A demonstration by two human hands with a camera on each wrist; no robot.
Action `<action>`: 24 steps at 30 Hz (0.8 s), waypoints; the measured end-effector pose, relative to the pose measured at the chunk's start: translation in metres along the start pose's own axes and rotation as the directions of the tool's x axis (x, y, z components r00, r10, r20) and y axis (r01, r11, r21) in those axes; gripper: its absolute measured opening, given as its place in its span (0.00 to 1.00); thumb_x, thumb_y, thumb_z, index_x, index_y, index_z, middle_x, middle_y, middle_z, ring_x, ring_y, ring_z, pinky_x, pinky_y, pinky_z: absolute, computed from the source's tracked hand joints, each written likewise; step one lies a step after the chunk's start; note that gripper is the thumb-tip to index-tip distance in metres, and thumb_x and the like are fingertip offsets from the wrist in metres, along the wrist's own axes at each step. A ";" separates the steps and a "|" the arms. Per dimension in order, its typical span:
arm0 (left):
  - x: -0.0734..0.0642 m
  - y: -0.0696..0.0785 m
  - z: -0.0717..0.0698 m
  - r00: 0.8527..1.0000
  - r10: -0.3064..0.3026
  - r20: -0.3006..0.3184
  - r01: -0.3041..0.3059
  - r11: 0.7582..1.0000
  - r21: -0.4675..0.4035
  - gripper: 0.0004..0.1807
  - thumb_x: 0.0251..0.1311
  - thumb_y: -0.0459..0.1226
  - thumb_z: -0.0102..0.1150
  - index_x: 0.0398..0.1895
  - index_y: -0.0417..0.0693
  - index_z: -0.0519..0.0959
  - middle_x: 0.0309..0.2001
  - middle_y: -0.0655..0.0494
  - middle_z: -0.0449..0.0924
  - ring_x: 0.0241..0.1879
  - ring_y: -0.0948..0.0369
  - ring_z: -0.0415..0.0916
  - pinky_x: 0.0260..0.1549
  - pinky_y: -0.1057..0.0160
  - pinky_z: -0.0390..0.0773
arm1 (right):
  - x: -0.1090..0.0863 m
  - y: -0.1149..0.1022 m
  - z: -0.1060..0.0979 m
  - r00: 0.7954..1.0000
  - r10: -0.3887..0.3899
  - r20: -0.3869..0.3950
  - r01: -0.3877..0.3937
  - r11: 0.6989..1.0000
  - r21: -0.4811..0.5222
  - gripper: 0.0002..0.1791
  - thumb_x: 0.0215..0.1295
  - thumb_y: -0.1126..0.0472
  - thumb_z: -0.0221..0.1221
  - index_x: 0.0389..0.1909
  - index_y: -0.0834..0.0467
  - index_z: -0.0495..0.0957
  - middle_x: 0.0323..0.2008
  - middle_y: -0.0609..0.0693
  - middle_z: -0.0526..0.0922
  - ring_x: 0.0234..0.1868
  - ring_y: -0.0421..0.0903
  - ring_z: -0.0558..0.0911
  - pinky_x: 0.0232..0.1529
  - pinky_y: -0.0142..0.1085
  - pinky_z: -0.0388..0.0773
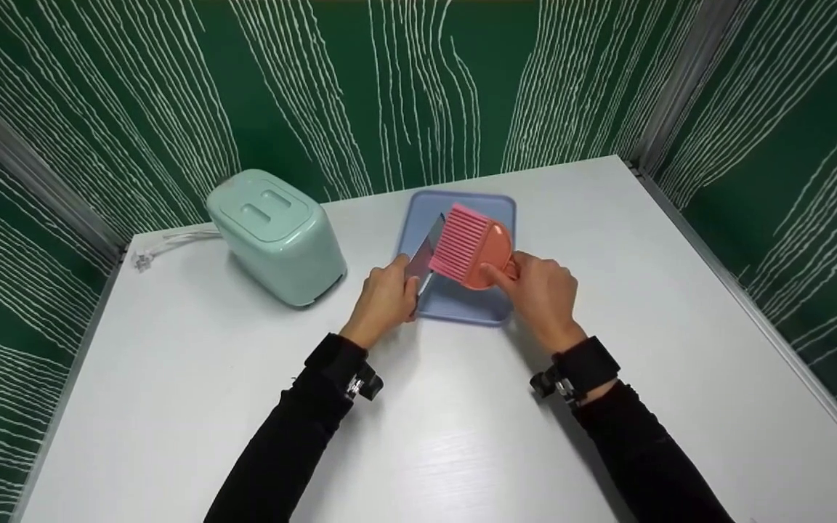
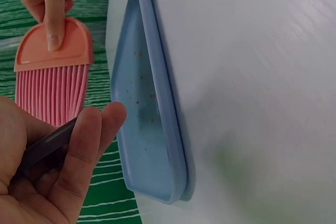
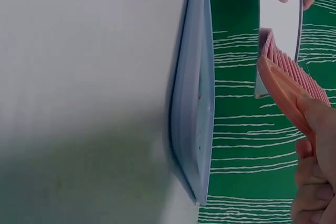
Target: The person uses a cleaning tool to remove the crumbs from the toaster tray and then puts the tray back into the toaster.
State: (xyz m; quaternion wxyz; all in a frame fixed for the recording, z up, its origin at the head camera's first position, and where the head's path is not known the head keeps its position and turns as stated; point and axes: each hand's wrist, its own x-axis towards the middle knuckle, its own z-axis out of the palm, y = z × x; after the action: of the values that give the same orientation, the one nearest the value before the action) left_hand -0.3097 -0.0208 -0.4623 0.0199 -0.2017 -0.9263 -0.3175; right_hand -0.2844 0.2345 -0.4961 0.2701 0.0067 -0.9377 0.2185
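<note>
- The pink brush [image 1: 466, 247] is just beside the knife [image 1: 427, 247], over the blue tray [image 1: 458, 309].
- The right hand [image 1: 546, 294] grips the brush; the left hand [image 1: 382, 294] holds the knife.
- Best to brush softly, low down, so nothing falls outside the tray.

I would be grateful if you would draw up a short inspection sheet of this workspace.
Surface: white table, bearing a blue tray and a mint-green toaster.
Job's things: brush and knife held above the tray; the bristles appear to touch the blade.
Clutter: small specks in the tray.
Hands: left hand grips the knife; right hand grips the brush.
Cables: pale cable beside the toaster, its plug lying unconnected.
Surroundings: green walls with white wavy lines; grey posts at the corners.
</note>
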 end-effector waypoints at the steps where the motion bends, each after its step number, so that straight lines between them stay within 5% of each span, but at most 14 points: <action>1: 0.000 0.000 0.000 1.000 0.003 -0.002 -0.003 1.000 -0.003 0.04 0.78 0.33 0.55 0.44 0.40 0.75 0.29 0.44 0.89 0.24 0.52 0.90 0.28 0.56 0.88 | 0.001 0.002 0.000 1.000 0.005 -0.003 -0.005 1.000 -0.005 0.33 0.66 0.34 0.69 0.17 0.52 0.68 0.14 0.45 0.64 0.17 0.46 0.68 0.20 0.38 0.57; 24: -0.003 0.006 0.000 0.999 0.000 0.034 0.001 1.000 -0.021 0.04 0.80 0.35 0.53 0.45 0.42 0.75 0.27 0.49 0.88 0.21 0.58 0.88 0.29 0.61 0.87 | 0.024 0.029 -0.008 0.995 0.062 -0.077 -0.067 0.995 -0.069 0.32 0.66 0.34 0.70 0.19 0.55 0.73 0.15 0.52 0.74 0.18 0.58 0.78 0.19 0.42 0.60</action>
State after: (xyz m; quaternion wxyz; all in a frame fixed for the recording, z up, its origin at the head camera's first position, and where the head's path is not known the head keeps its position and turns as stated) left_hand -0.3050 -0.0174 -0.4590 0.0019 -0.2071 -0.9232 -0.3238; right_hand -0.3047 0.2665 -0.4898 0.2980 -0.0413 -0.9338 0.1936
